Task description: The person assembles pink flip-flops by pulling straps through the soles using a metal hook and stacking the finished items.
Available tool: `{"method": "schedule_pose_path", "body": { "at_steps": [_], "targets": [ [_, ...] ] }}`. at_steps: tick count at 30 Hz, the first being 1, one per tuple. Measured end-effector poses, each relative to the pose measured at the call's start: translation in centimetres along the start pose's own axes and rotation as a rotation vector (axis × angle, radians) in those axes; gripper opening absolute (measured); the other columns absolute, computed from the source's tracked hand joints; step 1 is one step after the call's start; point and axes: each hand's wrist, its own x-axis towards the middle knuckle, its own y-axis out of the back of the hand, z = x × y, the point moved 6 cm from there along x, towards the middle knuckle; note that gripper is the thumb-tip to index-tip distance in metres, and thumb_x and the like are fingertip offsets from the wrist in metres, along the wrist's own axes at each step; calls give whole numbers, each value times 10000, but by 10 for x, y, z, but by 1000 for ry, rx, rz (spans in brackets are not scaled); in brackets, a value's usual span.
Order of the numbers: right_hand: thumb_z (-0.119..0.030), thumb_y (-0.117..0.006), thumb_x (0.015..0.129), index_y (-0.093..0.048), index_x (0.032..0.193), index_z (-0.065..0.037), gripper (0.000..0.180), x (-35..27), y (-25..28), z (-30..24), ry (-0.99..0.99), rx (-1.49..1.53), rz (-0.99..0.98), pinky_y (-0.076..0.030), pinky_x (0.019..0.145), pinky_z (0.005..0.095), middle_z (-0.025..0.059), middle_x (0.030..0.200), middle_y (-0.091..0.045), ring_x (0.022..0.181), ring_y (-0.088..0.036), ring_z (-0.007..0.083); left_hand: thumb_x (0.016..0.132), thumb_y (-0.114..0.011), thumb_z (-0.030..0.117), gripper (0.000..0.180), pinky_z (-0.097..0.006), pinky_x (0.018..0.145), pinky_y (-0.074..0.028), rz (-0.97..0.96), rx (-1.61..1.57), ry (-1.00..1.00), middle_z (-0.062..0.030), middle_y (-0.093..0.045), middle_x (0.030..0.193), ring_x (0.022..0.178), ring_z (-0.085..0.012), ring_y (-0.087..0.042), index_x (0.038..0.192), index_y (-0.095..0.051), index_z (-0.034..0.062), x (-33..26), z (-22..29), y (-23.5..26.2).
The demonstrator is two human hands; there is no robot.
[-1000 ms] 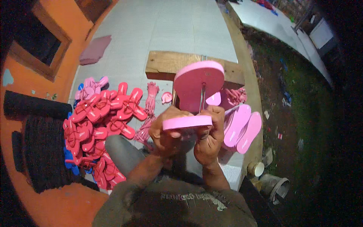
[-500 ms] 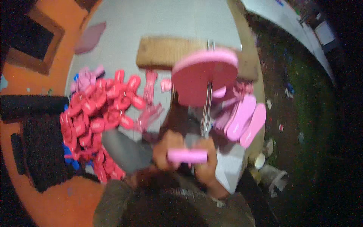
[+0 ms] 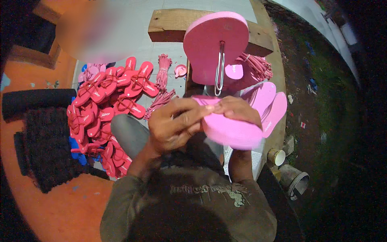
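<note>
A pink flip-flop sole (image 3: 234, 132) is between my hands in front of my chest, tilted. My right hand (image 3: 238, 109) is closed round its right side, thumb on top. My left hand (image 3: 173, 127) pinches at the sole's far edge, fingertips meeting the right thumb; whether a strap is in that pinch is hidden. Just beyond stands a larger pink sole-shaped board (image 3: 215, 38), with a long metal wire loop (image 3: 220, 72) hanging down its face toward my hands. Two pink soles (image 3: 275, 113) lean at the right.
Red flip-flops with straps (image 3: 107, 97) form a heap at the left. Bundles of pink straps (image 3: 164, 72) lie in the middle, more (image 3: 258, 66) at the right. A wooden beam (image 3: 169, 26) lies behind. Buckets (image 3: 298, 183) stand at lower right; a dark mat (image 3: 52, 141) is at left.
My hands have moved up and away from my body with the sole, which has turned from edge-on to show its broad face. My left hand has shifted to a fingertip pinch.
</note>
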Motion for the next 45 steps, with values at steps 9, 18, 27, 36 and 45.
{"method": "schedule_pose_path", "body": {
  "at_steps": [9,18,27,36,45],
  "targets": [
    [-128,-603,653,-578,747,-45,128,35,3,-6,21,-267,-115,-453,741,412,102,794,-601,767,-571,231,718,-630,155,172,-255,404,-397,-8,59,-11,-67,-590,618,485,-164,-547,854,-627,49,18,-7,1],
    [-22,-560,650,-552,928,39,285,30,20,-6,-249,-210,404,-454,767,353,140,861,-600,783,-591,236,721,-654,238,211,-243,450,-402,103,-18,207,-53,-554,589,508,-120,-530,781,-603,42,47,-7,4],
    [-93,-664,720,-498,1011,-6,346,32,2,-10,-313,-459,246,-444,734,275,78,910,-583,823,-557,146,752,-641,225,257,-216,468,-395,156,-167,335,3,-553,578,533,-35,-496,891,-566,22,32,-17,12],
    [-166,-576,742,-497,931,-23,249,6,4,-1,-53,-65,46,-462,757,397,203,921,-579,833,-582,314,768,-596,162,219,-260,549,-475,30,-84,183,-97,-606,786,623,-187,-605,958,-575,53,5,-13,-2],
    [-91,-599,675,-472,865,-103,229,42,-6,-25,32,-330,-188,-456,745,485,171,840,-593,774,-584,309,635,-620,-6,294,-284,349,-320,73,-68,-154,-39,-442,494,392,-157,-447,924,-569,-15,21,0,6]
  ]
}}
